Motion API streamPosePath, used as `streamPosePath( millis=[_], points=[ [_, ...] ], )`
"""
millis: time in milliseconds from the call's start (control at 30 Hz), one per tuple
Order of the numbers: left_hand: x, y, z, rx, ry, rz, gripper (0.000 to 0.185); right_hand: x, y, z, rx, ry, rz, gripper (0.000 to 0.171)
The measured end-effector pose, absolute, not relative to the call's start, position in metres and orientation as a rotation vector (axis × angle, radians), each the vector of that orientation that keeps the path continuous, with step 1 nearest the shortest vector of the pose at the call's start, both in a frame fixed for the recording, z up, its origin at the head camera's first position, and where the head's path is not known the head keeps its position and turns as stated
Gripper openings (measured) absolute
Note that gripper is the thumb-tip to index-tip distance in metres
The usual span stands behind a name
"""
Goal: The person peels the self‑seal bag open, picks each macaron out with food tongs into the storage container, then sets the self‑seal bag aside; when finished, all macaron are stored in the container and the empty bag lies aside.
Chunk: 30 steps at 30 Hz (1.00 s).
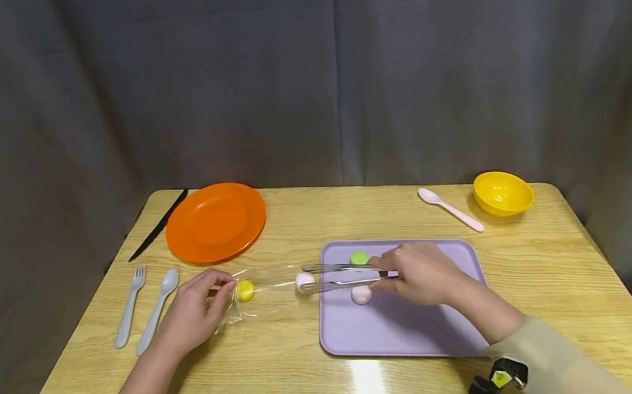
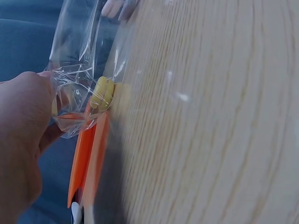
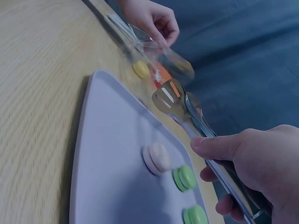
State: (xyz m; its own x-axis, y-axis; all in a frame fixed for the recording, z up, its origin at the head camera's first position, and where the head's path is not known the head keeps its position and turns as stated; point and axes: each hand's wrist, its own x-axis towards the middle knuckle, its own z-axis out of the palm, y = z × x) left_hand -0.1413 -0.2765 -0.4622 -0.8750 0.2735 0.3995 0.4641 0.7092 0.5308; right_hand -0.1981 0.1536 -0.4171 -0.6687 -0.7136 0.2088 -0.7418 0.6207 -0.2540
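Observation:
My left hand [image 1: 196, 308] pinches the closed end of a clear plastic bag [image 1: 274, 293], which stretches sideways toward the tray. A yellow macaron [image 1: 245, 290] lies inside near that end, also showing in the left wrist view. Metal tongs [image 1: 349, 283] are gripped in my right hand [image 1: 418, 273], their slotted tips around a pale pink macaron [image 1: 305, 281] that overlaps the bag's far end in the head view. Below the tongs, a lilac tray [image 1: 344, 337] carries another pale pink macaron [image 1: 361, 294] and a green macaron [image 1: 359, 258]. A second green macaron [image 3: 195, 215] appears in the right wrist view.
Left on the wooden table lie an orange plate [image 1: 216, 221], a black knife [image 1: 158, 226], a grey fork [image 1: 130, 307] and a grey spoon [image 1: 157, 311]. Back right are a pink spoon [image 1: 451, 209] and a yellow bowl [image 1: 503, 194]. A dark curtain [image 1: 303, 81] hangs behind.

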Motion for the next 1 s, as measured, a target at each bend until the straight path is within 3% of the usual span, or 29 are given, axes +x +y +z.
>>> streamPosePath(
  millis=[467, 700, 1000],
  points=[
    [-0.144, -0.277, -0.465, -0.543, -2.631, -0.912, 0.008, -0.188, 0.2, -0.405, 1.07, -2.778, 0.531, 0.032],
    [-0.144, -0.276, -0.464, -0.536, -2.637, -0.926, 0.008, -0.181, 0.221, -0.404, 1.005, -2.805, 0.537, 0.027],
    [-0.145, -0.276, -0.465, -0.564, -2.649, -0.92, 0.006, -0.169, 0.249, -0.403, 0.931, -2.823, 0.503, 0.032]
  ],
)
